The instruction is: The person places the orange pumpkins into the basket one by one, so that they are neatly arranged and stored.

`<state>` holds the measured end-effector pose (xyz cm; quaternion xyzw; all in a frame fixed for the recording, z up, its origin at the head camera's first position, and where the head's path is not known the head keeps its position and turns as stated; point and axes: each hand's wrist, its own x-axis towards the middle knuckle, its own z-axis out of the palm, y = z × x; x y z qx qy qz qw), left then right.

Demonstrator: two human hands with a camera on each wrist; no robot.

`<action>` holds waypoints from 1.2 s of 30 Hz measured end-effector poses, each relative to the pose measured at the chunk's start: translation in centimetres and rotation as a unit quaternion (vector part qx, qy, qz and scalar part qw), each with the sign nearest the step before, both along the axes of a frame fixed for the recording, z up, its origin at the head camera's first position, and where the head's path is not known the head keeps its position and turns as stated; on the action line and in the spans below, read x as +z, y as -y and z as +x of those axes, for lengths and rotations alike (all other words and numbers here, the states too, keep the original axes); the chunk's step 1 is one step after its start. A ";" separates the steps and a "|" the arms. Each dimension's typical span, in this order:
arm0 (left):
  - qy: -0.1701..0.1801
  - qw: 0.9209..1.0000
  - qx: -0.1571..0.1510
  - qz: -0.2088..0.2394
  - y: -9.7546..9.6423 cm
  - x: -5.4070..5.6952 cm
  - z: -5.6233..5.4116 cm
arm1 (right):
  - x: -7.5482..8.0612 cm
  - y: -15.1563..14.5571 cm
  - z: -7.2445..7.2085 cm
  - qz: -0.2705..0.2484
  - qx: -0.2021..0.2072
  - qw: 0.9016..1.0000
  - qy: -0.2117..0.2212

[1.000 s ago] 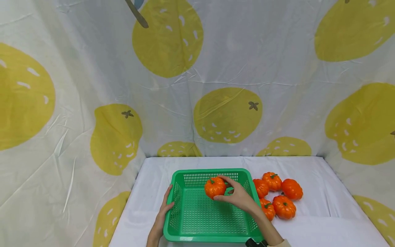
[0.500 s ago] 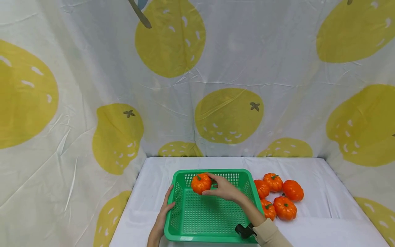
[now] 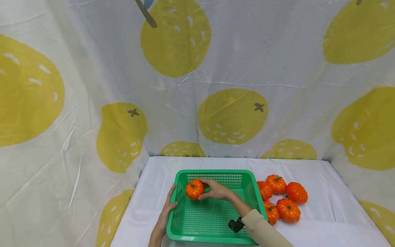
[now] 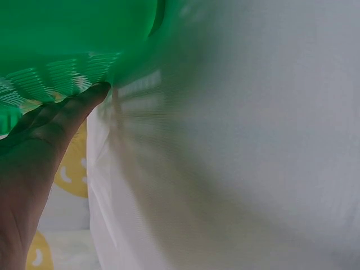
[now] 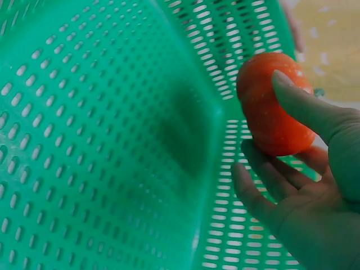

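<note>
My right hand (image 3: 216, 190) holds a small orange pumpkin (image 3: 194, 189) with a green stem, above the back left part of a green plastic basket (image 3: 216, 240). In the right wrist view, the thumb lies over the pumpkin (image 5: 270, 107) and the fingers are below it, near the basket's perforated wall (image 5: 230, 219). My left hand (image 3: 163, 218) rests against the basket's left side, its thumb at the rim. The left wrist view shows straight fingers (image 4: 79, 107) touching the outer wall.
Several orange pumpkins (image 3: 288, 210) lie on the white cloth (image 3: 321, 199) just right of the basket. A lemon-print curtain (image 3: 172, 103) stands behind and at both sides. A black device (image 3: 236, 225) sits at my right wrist, over the basket.
My right hand has carried the pumpkin leftward across the basket, to the back left and slightly lower at the end. The left hand has stayed at the basket's side.
</note>
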<state>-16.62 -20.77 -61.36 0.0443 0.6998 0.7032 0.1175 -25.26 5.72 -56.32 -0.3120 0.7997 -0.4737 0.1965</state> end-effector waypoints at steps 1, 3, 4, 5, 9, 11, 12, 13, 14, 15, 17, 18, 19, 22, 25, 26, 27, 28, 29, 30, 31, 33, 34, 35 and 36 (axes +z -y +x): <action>-0.002 1.000 -0.002 -0.001 0.0 0.0 0.0 | -0.2 0.1 0.0 -0.002 0.002 1.000 0.001; -0.003 1.000 -0.004 -0.001 -0.2 0.0 0.0 | -0.7 0.1 -0.1 0.004 0.000 1.000 0.003; -0.002 1.000 -0.004 0.001 -0.3 0.0 0.1 | -1.0 0.1 -0.1 0.008 -0.002 1.000 0.006; -0.002 1.000 -0.006 0.001 -0.3 0.0 0.1 | -1.3 0.0 -0.1 0.014 -0.004 1.000 0.005; -0.001 1.000 -0.015 0.003 -0.6 -0.2 0.2 | -2.3 -0.4 0.1 0.029 -0.011 0.999 0.012; -0.002 1.000 -0.015 0.005 -0.7 -0.3 0.2 | -2.7 -0.6 0.1 0.032 -0.012 0.999 0.021; -0.002 1.000 -0.012 0.006 -0.6 -0.4 0.2 | -2.9 -0.7 0.1 0.031 -0.011 0.999 0.027; -0.001 1.000 -0.008 0.009 -0.6 -0.4 0.2 | -3.0 -0.8 0.1 0.030 -0.012 0.999 0.037; -0.001 1.000 -0.005 0.009 -0.6 -0.4 0.2 | -3.2 -0.9 0.1 0.030 -0.013 0.999 0.044; -0.002 1.000 -0.003 0.009 -0.5 -0.4 0.2 | -3.3 -1.0 0.0 0.033 -0.013 0.998 0.048; -0.003 1.000 -0.001 0.008 -0.5 -0.4 0.2 | -3.5 -1.3 0.0 0.035 -0.016 0.998 0.056; -0.001 1.000 0.001 0.008 -0.4 -0.4 0.2 | -3.6 -1.4 0.0 0.036 -0.017 0.998 0.058; -0.001 1.000 0.001 0.007 -0.4 -0.4 0.2 | -3.7 -1.4 0.0 0.039 -0.018 0.997 0.057; -0.005 1.000 -0.001 0.005 -0.4 -0.3 0.2 | -3.8 -1.6 0.0 0.042 -0.019 0.997 0.053; -0.005 1.000 0.003 0.009 -0.3 -0.2 0.1 | -3.9 -1.6 0.0 0.039 -0.018 0.998 0.043; -0.005 1.000 0.004 0.010 -0.2 -0.1 0.1 | -4.0 -1.6 0.0 0.034 -0.018 0.998 0.039; -0.006 1.000 0.004 0.008 -0.2 -0.1 0.1 | -4.0 -1.5 -0.1 0.031 -0.017 0.999 0.035; -0.006 1.000 0.004 0.008 -0.1 -0.1 0.1 | -4.0 -1.4 -0.1 0.028 -0.017 0.999 0.031; -0.005 1.000 0.003 0.009 -0.1 0.0 0.1 | -4.0 -1.3 -0.1 0.025 -0.018 0.999 0.026; -0.005 1.000 0.001 0.009 -0.1 0.0 0.1 | -4.0 -1.2 -0.2 0.022 -0.021 0.999 0.022; -0.006 1.000 -0.002 0.008 -0.1 0.0 0.1 | -4.0 -1.1 -0.3 0.020 -0.025 0.999 0.018; -0.010 1.000 -0.008 0.007 -0.1 -0.1 0.1 | -4.1 -0.8 -0.4 0.017 -0.033 0.999 0.014; -0.009 1.000 -0.008 0.009 -0.1 -0.1 0.1 | -4.2 -0.6 -0.5 0.016 -0.037 0.999 0.012; -0.008 1.000 -0.009 0.009 0.0 -0.1 0.1 | -4.3 -0.4 -0.5 0.016 -0.042 0.999 0.012; -0.007 1.000 -0.010 0.009 0.0 -0.1 0.1 | -4.4 -0.2 -0.6 0.015 -0.045 0.999 0.010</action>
